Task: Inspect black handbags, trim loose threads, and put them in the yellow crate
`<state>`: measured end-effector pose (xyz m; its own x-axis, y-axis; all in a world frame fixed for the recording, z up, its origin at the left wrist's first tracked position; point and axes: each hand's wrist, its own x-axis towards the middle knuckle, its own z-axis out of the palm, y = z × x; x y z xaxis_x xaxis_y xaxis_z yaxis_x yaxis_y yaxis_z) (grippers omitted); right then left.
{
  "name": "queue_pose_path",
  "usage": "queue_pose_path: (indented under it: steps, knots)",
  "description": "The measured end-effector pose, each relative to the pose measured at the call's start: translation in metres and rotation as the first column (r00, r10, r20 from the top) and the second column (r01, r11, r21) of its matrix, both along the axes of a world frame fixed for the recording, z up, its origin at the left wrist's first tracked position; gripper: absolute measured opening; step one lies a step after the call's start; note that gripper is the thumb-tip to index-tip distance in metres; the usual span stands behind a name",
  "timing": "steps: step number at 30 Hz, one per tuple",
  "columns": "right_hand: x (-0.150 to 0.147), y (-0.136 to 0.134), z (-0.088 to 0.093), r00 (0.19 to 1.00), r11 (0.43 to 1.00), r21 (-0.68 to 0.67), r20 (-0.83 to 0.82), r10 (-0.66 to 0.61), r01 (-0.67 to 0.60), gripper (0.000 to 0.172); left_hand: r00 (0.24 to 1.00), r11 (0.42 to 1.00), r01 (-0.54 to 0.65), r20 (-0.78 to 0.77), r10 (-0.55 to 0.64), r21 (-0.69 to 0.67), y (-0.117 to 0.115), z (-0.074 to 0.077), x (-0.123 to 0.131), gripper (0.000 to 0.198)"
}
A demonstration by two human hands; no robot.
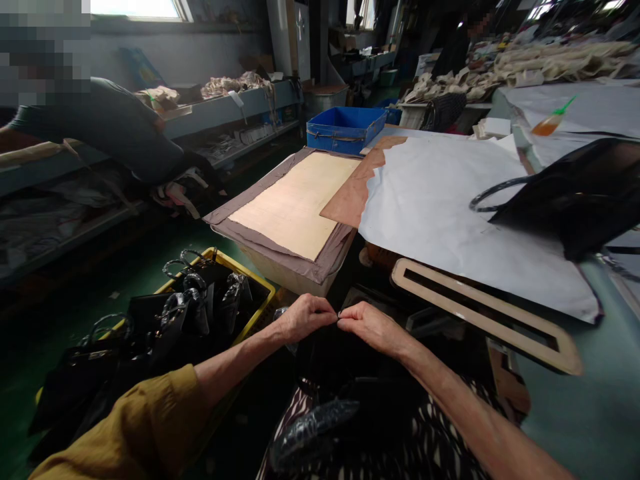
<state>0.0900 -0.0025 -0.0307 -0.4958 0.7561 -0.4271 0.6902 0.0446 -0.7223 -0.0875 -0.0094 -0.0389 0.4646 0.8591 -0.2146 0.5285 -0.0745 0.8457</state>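
Note:
My left hand (304, 320) and my right hand (373, 327) meet in front of me, fingertips almost touching. Both are closed in a pinch. A tiny dark bit shows between the fingertips, too small to name. Below them a black handbag (380, 407) rests on my lap over a patterned garment, its outline hard to make out in the dark. One of its handles (315, 427), wrapped in clear plastic, lies toward me. To the left, several black handbags with wrapped handles (197, 303) fill and overhang a yellow crate (265, 298).
A pale board (300, 200) lies on grey-brown sheets over a white bin. White sheeting (435, 187) covers the right-hand table, with a wooden frame (480, 313) at its edge and a black bag (580, 193) on top. Behind stands a blue bin (345, 137). A person (115, 127) bends over at left.

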Motion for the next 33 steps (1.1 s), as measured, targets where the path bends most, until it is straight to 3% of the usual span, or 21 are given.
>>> queue_pose_path:
  steps: [6,12,16,22,25,28,33]
  knots:
    - [0.003,-0.003,0.001,1.000,1.000,0.001,0.019,-0.020,0.020,0.027,0.999,0.987,-0.019,0.043,0.026,-0.157,0.004,0.005,-0.010,0.039]
    - [0.008,-0.006,0.006,0.998,0.999,0.023,0.054,-0.030,0.029,0.028,0.996,0.989,-0.067,0.056,0.074,-0.130,0.010,0.013,-0.028,0.042]
    - [0.002,-0.009,0.012,0.997,0.997,0.069,0.076,-0.030,0.025,0.029,0.999,0.992,-0.003,0.037,0.008,-0.129,0.009,0.006,-0.024,0.038]
    - [-0.003,-0.014,0.017,0.993,0.993,0.120,0.113,-0.031,0.017,0.029,0.996,0.973,-0.076,0.019,0.083,-0.220,0.009,-0.006,-0.014,0.030]
    - [-0.001,-0.014,0.017,0.991,0.991,0.136,0.126,-0.038,0.021,0.029,1.000,0.999,-0.023,0.002,0.023,-0.039,0.006,-0.002,-0.010,0.021]
    - [0.000,-0.015,0.018,0.989,0.989,0.149,0.142,-0.043,0.021,0.029,0.999,0.983,0.026,-0.046,-0.018,0.183,0.001,0.003,-0.007,0.017]
    - [-0.002,-0.017,0.020,0.993,0.986,0.166,0.122,0.006,-0.027,0.026,0.995,0.953,0.089,-0.064,-0.074,0.289,-0.006,0.005,-0.008,0.017]
